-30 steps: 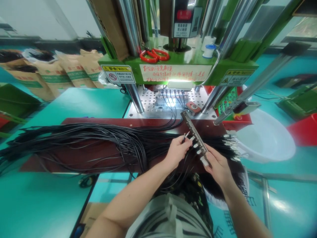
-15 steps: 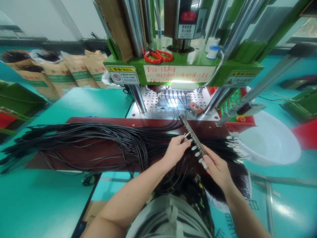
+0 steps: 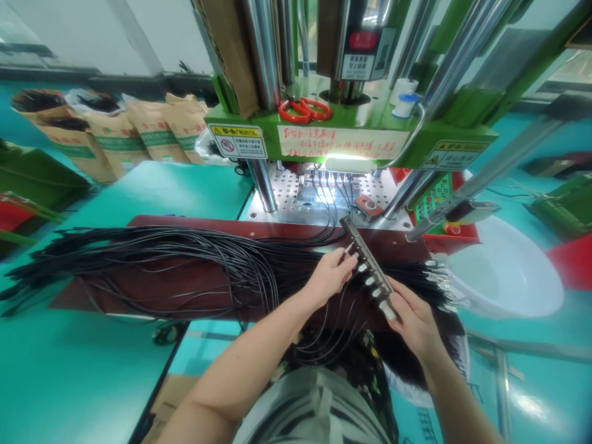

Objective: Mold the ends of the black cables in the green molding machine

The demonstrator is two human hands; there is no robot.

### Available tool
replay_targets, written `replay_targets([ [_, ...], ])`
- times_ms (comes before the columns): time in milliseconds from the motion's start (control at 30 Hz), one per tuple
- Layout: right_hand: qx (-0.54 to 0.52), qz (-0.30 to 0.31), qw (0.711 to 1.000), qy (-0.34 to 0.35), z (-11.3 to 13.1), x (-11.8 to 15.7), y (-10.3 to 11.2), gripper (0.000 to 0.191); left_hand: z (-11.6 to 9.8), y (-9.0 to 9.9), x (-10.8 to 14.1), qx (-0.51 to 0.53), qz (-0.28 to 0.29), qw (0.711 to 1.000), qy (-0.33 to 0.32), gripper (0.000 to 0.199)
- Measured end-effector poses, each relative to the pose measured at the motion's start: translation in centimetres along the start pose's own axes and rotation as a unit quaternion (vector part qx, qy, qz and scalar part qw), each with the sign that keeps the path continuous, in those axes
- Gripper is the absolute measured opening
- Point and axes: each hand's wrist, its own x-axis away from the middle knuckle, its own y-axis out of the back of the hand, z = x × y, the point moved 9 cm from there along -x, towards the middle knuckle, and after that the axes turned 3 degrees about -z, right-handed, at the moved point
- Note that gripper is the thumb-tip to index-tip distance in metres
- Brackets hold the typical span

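A long dark metal bar slants across the middle, with several silver connectors along its lower left side. My right hand grips the bar's lower end. At the bar's upper left side, my left hand pinches a small cable connector close to the bar. Thin black cables hang below the hands. Behind them, a large bundle of black cables lies across the dark red board, its silver ends at the right.
A green press stands ahead, with a lit metal fixture holding cables on its perforated plate. Red-handled scissors and a blue-white spool rest on the press. A white tub is at right; paper sacks stand back left.
The view has shifted slightly. The bar and my right hand appear a little lower and to the right, and my left fingers have moved up along the bar.
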Motion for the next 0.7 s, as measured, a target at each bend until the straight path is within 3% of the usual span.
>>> replay_targets([
  [300, 0.061, 0.005, 0.998, 0.007, 0.2, 0.2, -0.1, 0.048, 0.5, 0.6, -0.1, 0.085, 0.001, 0.995, 0.055, 0.038],
  [467, 0.142, 0.024, 0.986, 0.081, 1.2, 0.5, -0.8, 0.043, 0.6, 1.0, -0.2, 0.086, -0.016, 0.995, 0.053, 0.035],
  [567, 0.121, 0.023, 0.99, 0.061, 0.9, 0.3, -0.8, 0.043, -0.1, 1.3, -0.3, 0.022, -0.035, 0.999, -0.001, 0.031],
  [700, 0.037, -0.009, 0.999, -0.001, 0.0, 0.0, 0.1, 0.044, -2.8, 2.8, -0.1, -0.089, -0.112, 0.98, -0.14, 0.025],
])
